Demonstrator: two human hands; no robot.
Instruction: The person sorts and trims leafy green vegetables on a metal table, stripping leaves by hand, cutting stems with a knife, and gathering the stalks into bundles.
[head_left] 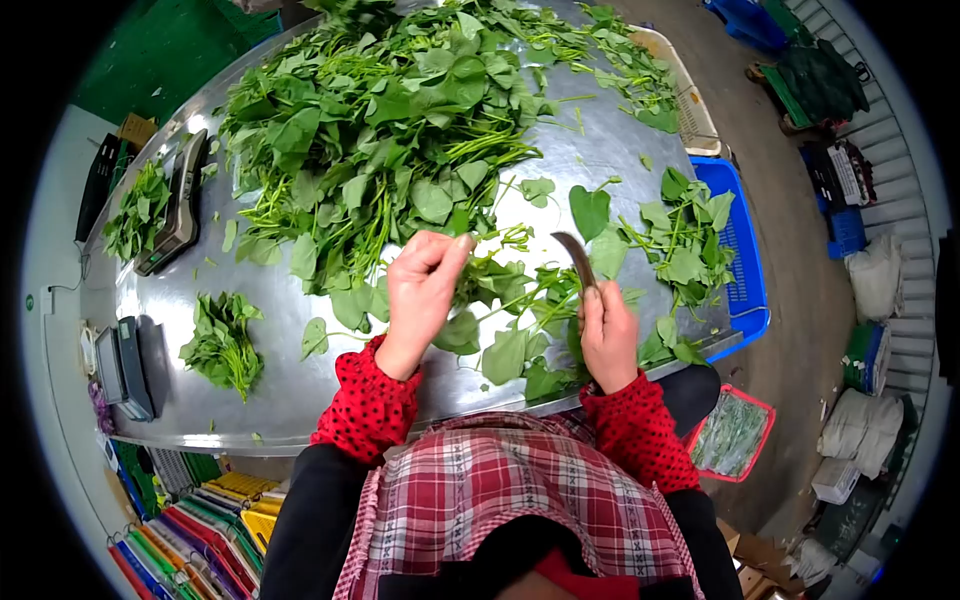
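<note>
My left hand (pixel 425 290) is closed in a pinch over the metal table, at the front edge of a big heap of leafy greens (pixel 400 130). Thin green stems (pixel 515 238) lie just right of its thumb; whether the fingers hold any of them I cannot tell. A small knife with a curved, dark blade (pixel 575 258) is gripped in my right hand (pixel 608 335), its tip pointing up and to the left. Loose leaves and stems (pixel 525 325) are spread between and below the two hands.
A small bunch of greens (pixel 222 345) lies at left, near a scale (pixel 123 368). Another scale (pixel 178 205) has greens beside it. At right, more greens (pixel 690 240) lie by a blue basket (pixel 745 270). A red-rimmed crate (pixel 735 432) stands on the floor.
</note>
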